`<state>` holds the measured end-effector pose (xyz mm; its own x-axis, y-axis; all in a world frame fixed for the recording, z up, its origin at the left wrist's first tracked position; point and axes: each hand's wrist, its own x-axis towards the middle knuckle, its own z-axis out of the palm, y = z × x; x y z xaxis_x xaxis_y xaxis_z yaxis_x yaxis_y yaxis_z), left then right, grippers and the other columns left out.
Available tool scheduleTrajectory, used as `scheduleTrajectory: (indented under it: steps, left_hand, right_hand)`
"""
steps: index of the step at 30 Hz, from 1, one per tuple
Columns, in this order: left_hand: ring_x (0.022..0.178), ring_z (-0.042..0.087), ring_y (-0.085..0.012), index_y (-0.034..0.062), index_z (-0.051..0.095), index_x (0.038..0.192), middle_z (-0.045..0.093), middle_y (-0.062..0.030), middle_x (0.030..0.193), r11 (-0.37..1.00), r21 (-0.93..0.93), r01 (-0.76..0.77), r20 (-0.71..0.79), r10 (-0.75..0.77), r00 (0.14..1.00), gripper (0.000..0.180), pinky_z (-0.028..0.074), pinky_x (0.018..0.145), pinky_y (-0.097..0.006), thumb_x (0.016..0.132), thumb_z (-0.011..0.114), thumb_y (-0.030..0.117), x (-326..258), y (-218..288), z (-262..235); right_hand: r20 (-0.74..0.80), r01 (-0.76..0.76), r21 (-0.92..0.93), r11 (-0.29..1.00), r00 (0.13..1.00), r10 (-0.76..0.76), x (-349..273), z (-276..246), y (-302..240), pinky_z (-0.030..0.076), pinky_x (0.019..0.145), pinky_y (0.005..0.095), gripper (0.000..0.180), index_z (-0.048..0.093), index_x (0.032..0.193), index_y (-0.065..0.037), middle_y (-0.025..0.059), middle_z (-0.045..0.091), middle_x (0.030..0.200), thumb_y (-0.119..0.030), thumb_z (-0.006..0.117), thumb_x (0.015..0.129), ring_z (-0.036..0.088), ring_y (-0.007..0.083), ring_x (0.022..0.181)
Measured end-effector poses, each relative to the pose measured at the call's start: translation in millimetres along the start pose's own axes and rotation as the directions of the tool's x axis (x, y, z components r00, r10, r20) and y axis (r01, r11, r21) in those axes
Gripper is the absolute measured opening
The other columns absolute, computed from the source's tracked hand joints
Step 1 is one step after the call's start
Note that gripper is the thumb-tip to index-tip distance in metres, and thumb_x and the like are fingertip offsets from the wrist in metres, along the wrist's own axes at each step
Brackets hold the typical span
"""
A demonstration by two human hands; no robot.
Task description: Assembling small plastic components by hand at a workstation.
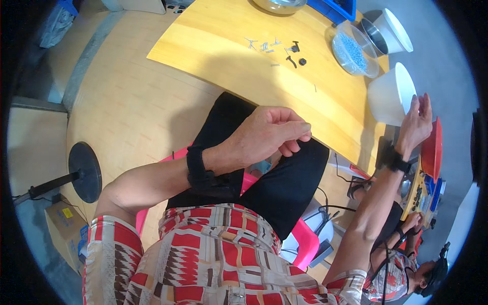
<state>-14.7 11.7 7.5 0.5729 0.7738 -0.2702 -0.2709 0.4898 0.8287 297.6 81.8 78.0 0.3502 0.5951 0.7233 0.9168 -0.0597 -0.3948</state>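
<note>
The left hand hovers over the lap just short of the tabletop edge, its fingers curled and pinched together, perhaps around something too small to make out. Well beyond them lie small screws and black parts, scattered within reach. The right hand stretches out with fingers spread open, empty, touching the white bowl rim as if to steady it.

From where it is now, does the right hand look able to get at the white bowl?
Probably yes: the right hand is open beside the white bowl at the table edge, nothing visible between them.
</note>
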Motion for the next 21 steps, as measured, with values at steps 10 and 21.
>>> scheduleTrajectory:
  steps: [10,21]
  left_hand:
    - [0.064,0.057,-0.0083,0.0030,0.058,0.095,0.061,-0.0039,0.087,0.998,-0.018,-0.054,-0.166,0.050,0.985,0.020,0.049,0.058,-0.022,0.087,0.054,0.021,10.9,19.8,-20.9]
    - [0.065,0.058,-0.0099,0.0009,0.054,0.098,0.061,-0.0053,0.086,0.994,-0.019,-0.111,-0.236,0.103,0.966,0.018,0.050,0.060,-0.023,0.085,0.055,0.014,33.7,45.6,-35.8]
  right_hand:
    - [0.646,-0.233,0.329,0.915,0.762,-0.039,-77.6,48.1,-89.5,0.045,0.060,0.0239,0.016,0.064,0.090,0.001,0.0061,0.063,0.073,-0.010,0.061,0.079,0.053,0.0096,0.063]
    - [0.824,-0.133,0.256,0.958,0.548,-0.144,-50.7,75.5,-110.4,0.042,0.053,0.0293,0.018,0.059,0.077,0.004,0.0089,0.054,0.058,-0.014,0.061,0.078,0.049,0.0125,0.053]
